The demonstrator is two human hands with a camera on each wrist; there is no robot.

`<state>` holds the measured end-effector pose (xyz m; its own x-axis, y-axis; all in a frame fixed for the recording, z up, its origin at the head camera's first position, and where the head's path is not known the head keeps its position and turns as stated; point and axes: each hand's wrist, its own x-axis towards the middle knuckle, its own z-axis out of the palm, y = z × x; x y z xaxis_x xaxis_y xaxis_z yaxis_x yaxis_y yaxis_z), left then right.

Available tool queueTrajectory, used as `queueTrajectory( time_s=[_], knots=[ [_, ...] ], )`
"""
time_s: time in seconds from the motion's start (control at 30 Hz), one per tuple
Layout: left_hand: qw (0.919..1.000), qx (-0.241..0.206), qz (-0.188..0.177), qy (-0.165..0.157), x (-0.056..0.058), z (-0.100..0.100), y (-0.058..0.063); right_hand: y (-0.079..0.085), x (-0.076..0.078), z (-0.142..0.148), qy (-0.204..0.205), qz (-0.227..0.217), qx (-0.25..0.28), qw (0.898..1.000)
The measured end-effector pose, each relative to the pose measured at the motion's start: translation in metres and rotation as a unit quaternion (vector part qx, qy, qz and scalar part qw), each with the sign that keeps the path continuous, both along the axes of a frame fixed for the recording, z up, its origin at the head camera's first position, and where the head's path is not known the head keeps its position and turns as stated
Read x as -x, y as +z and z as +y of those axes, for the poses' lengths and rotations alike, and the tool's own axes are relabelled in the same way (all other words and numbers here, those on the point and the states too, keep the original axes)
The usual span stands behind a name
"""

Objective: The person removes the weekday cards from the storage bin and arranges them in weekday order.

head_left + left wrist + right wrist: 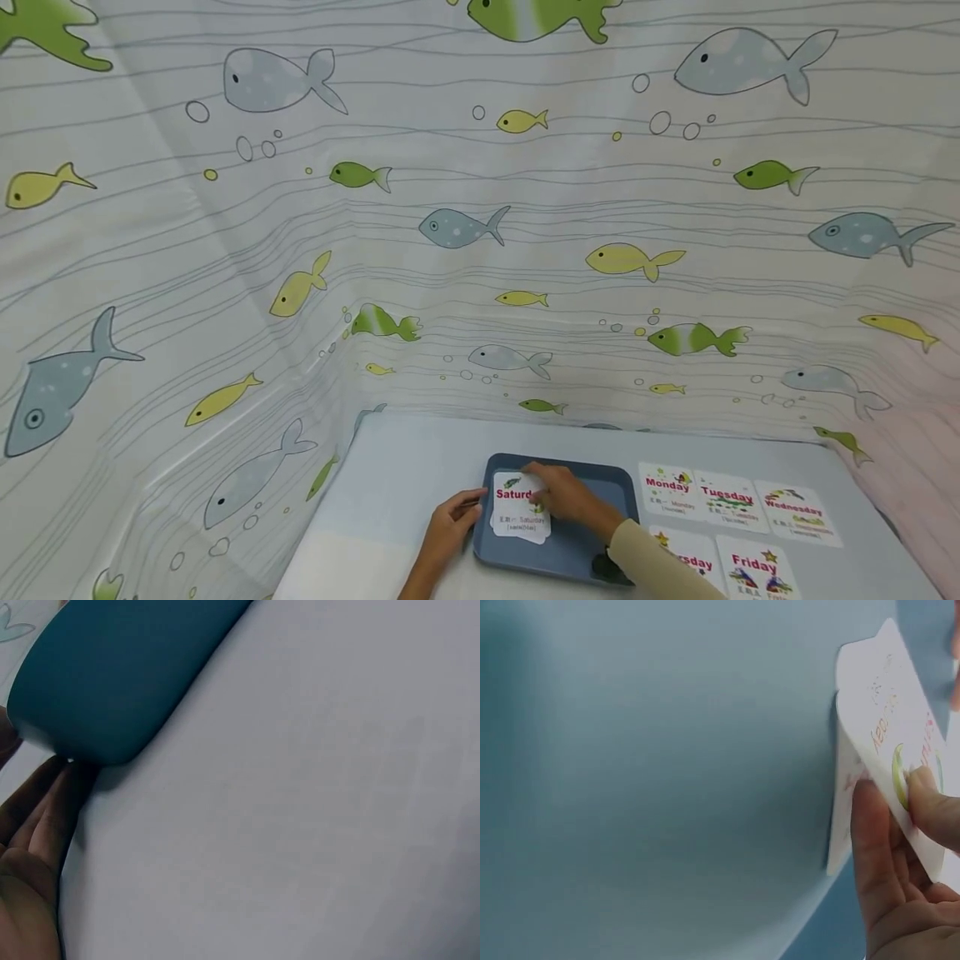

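Observation:
My right hand [566, 496] pinches the Saturday card [517, 527] over the left part of a blue tray [609, 483]. In the right wrist view its thumb [930, 806] lies on the printed face, with fingers behind the tilted card. At least one more white card [846, 776] lies beneath it; its wording cannot be read. At the tray's left edge, my left hand [450, 527] touches the rim. The left wrist view has its fairly straight fingers [52, 817] against the tray's corner.
Right of the tray lie the Monday [667, 490], Tuesday [731, 502] and Wednesday [798, 515] cards. Nearer me are a Thursday card [686, 554], partly covered by the right sleeve [652, 558], and a Friday card [757, 571]. A fish-print curtain [555, 267] surrounds the white table [397, 483].

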<state>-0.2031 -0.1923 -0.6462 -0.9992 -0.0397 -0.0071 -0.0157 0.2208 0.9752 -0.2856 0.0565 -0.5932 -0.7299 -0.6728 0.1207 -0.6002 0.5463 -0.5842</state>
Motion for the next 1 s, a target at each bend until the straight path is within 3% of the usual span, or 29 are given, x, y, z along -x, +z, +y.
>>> queueTrajectory(
  time_s=[0.23, 0.47, 0.67, 0.83, 1.0],
  knots=[
    [0.9998, -0.017, 0.009, -0.010, 0.001, -0.001, 0.003, 0.004, 0.003, 0.007, -0.018, -0.035, 0.037, 0.999],
    [0.9999, -0.010, 0.005, -0.010, 0.002, -0.002, -0.003, 0.011, 0.002, 0.022, -0.048, -0.117, 0.074, 0.989],
    [0.9997, -0.012, 0.015, -0.011, 0.003, -0.002, -0.003, 0.021, -0.001, 0.045, -0.055, -0.141, 0.082, 0.985],
    [0.9998, -0.012, 0.017, -0.004, 0.000, 0.000, 0.004, 0.026, -0.002, 0.065, -0.061, -0.149, 0.085, 0.983],
    [0.9996, -0.023, 0.002, -0.014, -0.005, 0.002, 0.019, 0.033, -0.005, 0.082, -0.083, -0.167, 0.092, 0.978]
  ],
)
